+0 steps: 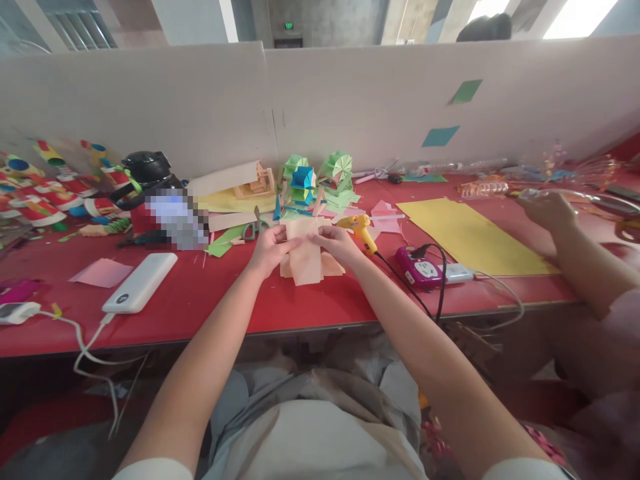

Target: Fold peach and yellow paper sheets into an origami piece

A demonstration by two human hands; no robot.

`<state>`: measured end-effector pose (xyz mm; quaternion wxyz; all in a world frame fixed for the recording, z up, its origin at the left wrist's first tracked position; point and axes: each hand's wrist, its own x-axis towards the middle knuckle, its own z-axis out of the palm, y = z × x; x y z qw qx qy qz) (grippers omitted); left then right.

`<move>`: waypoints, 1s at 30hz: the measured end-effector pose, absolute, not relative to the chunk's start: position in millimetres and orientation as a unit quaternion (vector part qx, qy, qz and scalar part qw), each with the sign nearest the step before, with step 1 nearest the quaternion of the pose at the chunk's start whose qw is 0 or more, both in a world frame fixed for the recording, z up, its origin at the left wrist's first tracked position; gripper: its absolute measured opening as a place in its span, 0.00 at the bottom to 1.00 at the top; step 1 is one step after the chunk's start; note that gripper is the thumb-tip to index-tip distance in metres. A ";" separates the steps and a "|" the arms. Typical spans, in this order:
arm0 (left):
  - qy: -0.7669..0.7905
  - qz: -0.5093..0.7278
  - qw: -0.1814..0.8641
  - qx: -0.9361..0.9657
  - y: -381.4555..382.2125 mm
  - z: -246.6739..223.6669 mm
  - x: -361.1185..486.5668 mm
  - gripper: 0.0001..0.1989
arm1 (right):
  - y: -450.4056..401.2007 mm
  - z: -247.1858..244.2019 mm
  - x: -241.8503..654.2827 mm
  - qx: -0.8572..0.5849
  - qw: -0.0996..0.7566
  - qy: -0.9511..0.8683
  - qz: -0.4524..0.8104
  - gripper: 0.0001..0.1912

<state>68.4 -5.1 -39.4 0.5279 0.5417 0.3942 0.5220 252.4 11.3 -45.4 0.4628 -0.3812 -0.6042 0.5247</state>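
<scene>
Between my hands is a pale peach piece of paper point(305, 257), upright over more peach paper on the red table point(215, 287). My left hand point(271, 251) pinches its left edge. On the other edge, the fingers of my right hand point(340, 244) are closed on the same paper. Just behind stand folded paper shapes, one blue point(303, 181) and one light green point(339, 167). Close to my right hand lies a yellow glue gun point(359, 230). Grey-handled scissors point(255, 228) lie just behind my left hand.
A white power bank point(141, 283) and a pink sheet point(103, 273) are at left. A purple power socket point(421, 268) with cables and a yellow sheet point(473, 237) lie at right. Another person's hand point(547, 208) reaches in at far right. A partition point(370, 100) stands behind.
</scene>
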 end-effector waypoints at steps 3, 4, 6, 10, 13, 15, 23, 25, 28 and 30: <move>0.388 0.513 0.538 0.545 -5.8 -40.4 68.6 0.29 | 11.2 -44.8 251.7 -0.360 0.474 -0.597 0.538 0.24; 0.388 0.511 0.538 0.547 -5.7 -41.1 68.6 0.29 | 11.1 -44.6 251.6 -0.362 0.478 -0.596 0.534 0.24; 0.387 0.508 0.537 0.551 -5.0 -42.5 68.6 0.28 | 10.6 -44.4 251.5 -0.371 0.484 -0.596 0.522 0.23; 0.386 0.507 0.535 0.555 -4.3 -43.4 68.5 0.28 | 8.9 -43.8 251.5 -0.378 0.483 -0.607 0.505 0.22; 0.403 0.507 0.527 0.550 -6.0 -42.8 69.5 0.28 | 9.6 -44.6 251.4 -0.392 0.489 -0.607 0.489 0.22; 0.411 0.489 0.533 0.555 -7.2 -43.4 70.1 0.28 | 12.0 -46.2 251.8 -0.396 0.507 -0.592 0.485 0.22; 0.443 0.479 0.533 0.539 -2.6 -47.7 64.7 0.31 | 17.6 -46.8 255.2 -0.364 0.585 -0.510 0.516 0.22; 0.441 0.485 0.529 0.540 -1.6 -47.3 62.7 0.32 | 16.2 -45.7 254.6 -0.358 0.570 -0.507 0.538 0.22; 0.446 0.474 0.524 0.550 -1.7 -47.0 62.0 0.32 | 15.0 -46.9 253.3 -0.348 0.520 -0.518 0.583 0.23; 0.448 0.462 0.523 0.559 -2.2 -47.3 62.5 0.33 | 15.3 -49.0 252.9 -0.344 0.504 -0.526 0.593 0.24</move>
